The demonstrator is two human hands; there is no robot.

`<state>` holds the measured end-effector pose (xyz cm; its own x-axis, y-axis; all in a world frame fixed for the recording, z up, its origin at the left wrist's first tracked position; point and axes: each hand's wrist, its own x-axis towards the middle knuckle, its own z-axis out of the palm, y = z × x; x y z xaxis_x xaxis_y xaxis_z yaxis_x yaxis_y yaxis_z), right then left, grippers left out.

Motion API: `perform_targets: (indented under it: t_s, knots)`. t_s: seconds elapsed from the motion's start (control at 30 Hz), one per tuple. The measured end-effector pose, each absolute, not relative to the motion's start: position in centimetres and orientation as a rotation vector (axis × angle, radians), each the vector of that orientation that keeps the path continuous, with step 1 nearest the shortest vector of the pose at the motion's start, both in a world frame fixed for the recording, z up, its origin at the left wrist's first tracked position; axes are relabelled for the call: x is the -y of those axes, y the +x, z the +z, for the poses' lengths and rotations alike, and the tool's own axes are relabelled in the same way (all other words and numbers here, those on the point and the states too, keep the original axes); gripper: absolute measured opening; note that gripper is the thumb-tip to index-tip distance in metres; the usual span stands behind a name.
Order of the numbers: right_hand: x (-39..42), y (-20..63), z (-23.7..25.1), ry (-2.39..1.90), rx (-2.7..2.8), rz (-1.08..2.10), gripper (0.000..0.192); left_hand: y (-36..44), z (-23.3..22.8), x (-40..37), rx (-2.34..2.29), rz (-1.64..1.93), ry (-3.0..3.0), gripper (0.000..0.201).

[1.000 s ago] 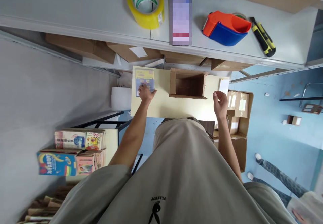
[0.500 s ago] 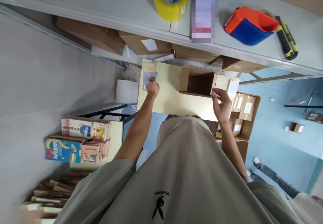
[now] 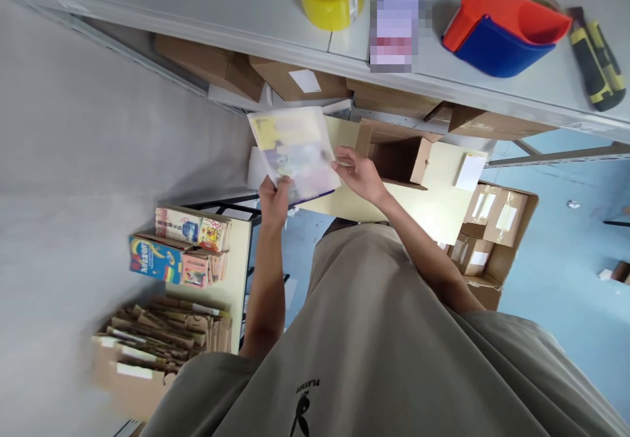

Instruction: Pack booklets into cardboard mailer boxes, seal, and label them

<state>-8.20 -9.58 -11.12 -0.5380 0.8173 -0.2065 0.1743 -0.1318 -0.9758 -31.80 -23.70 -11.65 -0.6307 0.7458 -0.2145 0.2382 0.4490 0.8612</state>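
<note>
My left hand [image 3: 275,202] is closed on the near-left edge of a flat booklet in a clear, glossy plastic sleeve [image 3: 300,151], thumb on top. The booklet has yellow, white and purple-blue areas; its print is blurred. It is held up tilted above the left end of the pale yellow table [image 3: 433,211]. My right hand [image 3: 361,173] is at the booklet's right edge with fingers spread and bent; whether the fingertips touch the sleeve I cannot tell. Just beyond that hand, an open cardboard box [image 3: 418,161] stands on the table.
On the grey shelf above lie a roll of yellow tape [image 3: 335,10], an orange-blue tape dispenser [image 3: 502,37] and a utility knife [image 3: 595,60]. Cardboard boxes [image 3: 394,101] sit beneath it. Packed books [image 3: 157,260] stand at left, a large carton [image 3: 516,233] at right.
My left hand has lifted the sleeved booklet off the table and brought it nearer. My right hand has moved left from the box's right side to the booklet's edge. The view has shifted slightly.
</note>
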Motion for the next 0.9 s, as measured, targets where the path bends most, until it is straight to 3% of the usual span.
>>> perform_targets:
  t_s: [0.23, 0.43, 0.63, 0.77, 0.9]
  knots:
    - [11.2, -3.6, -8.2, -1.193, 1.592, 1.59, 0.085, -23.5, -7.0, 22.2, -1.86, 1.087, 0.757, 0.037]
    - [7.8, 4.0, -6.7, -1.184, 1.493, 1.424, 0.075, -19.7, -6.1, 17.3, -1.637, 0.999, 0.998, 0.044]
    - [3.2, 10.1, -4.7, -1.194, 1.568, 0.982, 0.06, -17.1, -9.6, 11.5, -1.495, 0.675, 1.371, 0.037]
    - [1.6, 9.4, -6.1, -1.12, 1.802, 0.992, 0.061, -15.8, -12.5, 9.8, -1.521, 0.259, 1.727, 0.048]
    - [1.3, 8.6, -8.1, -1.146, 2.092, 1.02, 0.057, -16.8, -12.9, 10.5, -1.645, 0.105, 1.866, 0.048]
